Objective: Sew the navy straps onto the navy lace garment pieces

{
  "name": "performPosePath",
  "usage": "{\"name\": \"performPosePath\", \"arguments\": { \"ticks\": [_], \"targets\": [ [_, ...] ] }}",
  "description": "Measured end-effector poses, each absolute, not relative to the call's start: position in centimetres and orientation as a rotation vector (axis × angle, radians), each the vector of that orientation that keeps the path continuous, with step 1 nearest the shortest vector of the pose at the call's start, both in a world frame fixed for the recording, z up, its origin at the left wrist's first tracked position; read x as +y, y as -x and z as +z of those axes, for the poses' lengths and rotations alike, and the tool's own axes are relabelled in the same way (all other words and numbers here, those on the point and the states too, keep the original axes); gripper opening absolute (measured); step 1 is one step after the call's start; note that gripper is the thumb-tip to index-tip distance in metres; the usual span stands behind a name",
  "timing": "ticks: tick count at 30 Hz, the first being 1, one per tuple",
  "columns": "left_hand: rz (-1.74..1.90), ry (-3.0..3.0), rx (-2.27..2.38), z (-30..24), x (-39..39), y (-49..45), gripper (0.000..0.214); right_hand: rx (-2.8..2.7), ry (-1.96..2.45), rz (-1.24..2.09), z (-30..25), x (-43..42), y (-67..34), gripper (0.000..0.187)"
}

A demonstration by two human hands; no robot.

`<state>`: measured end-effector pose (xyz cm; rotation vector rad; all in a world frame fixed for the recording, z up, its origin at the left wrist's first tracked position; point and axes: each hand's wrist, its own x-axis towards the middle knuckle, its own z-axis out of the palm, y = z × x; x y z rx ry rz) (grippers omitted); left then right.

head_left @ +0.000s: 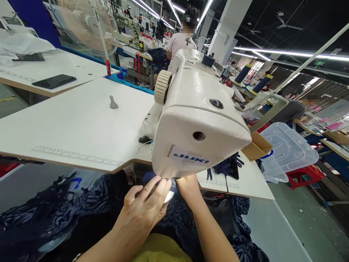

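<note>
Left hand (144,209): fingers straight and together, thumb spread, laid flat on the dark navy ruffled fabric (68,207). Not clenched, nothing pinched that can be seen. Fingertips over a small white piece (169,197) right at the lower edge of the cream-white Juki sewing machine head (199,105); what the piece is cannot be made out.

Right hand (188,187): only wrist and back showing, fingers tucked under the machine head. Grip hidden, so open or closed cannot be told.

Key relation: both hands meet beneath the nameplate end of the head, right just beside left, white piece between them. Left clearly over it, right reaching in from the other side. Bulk of the fabric heaped in the lap and trailing off to the left, below the cutout of the white laminate table (81,123); long run roughly left to right, toward the needle end.

Around: ribbed beige handwheel (163,86) on the far end of the head, navy thread cones (242,74) behind, clear plastic bin (289,145) to the right, white standing fan (87,22) and black phone (53,81) on the next table.
</note>
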<state>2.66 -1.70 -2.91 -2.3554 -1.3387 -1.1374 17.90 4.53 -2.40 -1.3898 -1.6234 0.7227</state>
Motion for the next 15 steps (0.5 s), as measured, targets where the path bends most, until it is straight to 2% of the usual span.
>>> {"name": "performPosePath", "arguments": {
  "ticks": [7, 15],
  "targets": [
    [-1.132, 2.343, -1.356, -2.8, -1.7, -2.3, 0.027, -1.312, 1.476, 0.731, -4.8, 3.4, -17.7, 0.012],
    [-1.067, 2.426, -1.330, -2.6, -1.6, -1.8, 0.027, -1.303, 1.493, 0.896, -13.6, 3.2, -18.5, 0.019]
  ]
}}
